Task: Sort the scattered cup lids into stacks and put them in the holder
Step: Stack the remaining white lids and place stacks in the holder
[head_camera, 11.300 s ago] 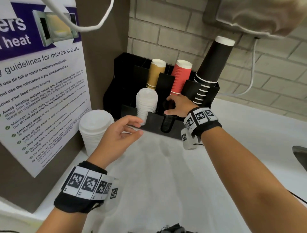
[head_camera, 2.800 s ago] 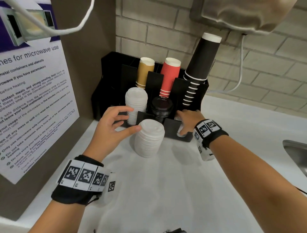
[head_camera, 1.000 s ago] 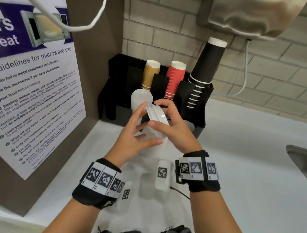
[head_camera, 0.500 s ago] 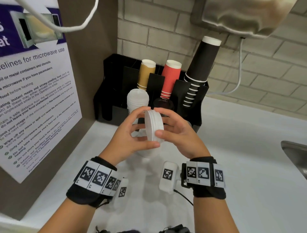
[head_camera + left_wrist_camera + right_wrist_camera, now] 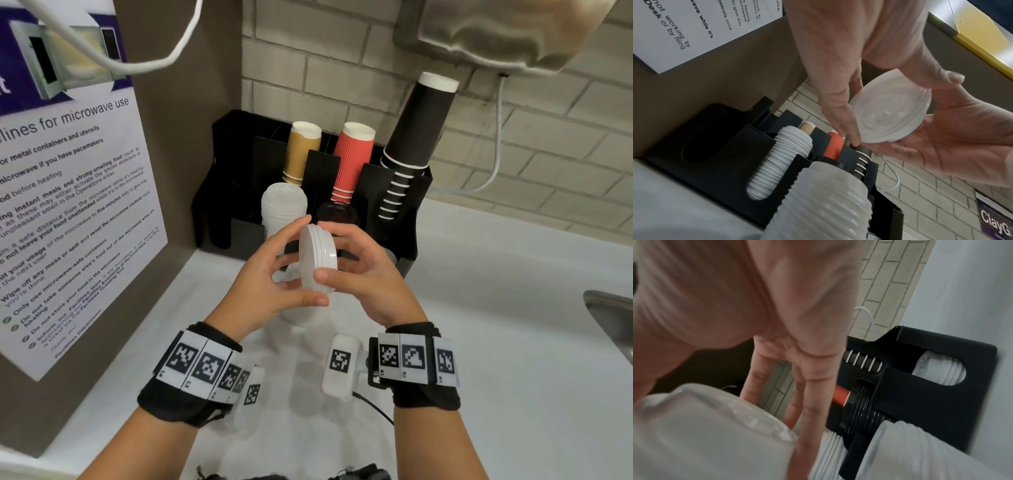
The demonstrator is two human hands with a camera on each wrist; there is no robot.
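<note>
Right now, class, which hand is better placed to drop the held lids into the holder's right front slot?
Probably the right hand: it grips the lids on the side nearer that slot; the left hand would cross over.

Even, soft indoor light fills the head view, with faint shadows on the white counter [image 5: 479, 308] and wide-angle bending at the edges. The left wrist view is sharp on the lids [image 5: 890, 112]. The right wrist view is blurred, its near hand [image 5: 735, 296] out of focus.
</note>
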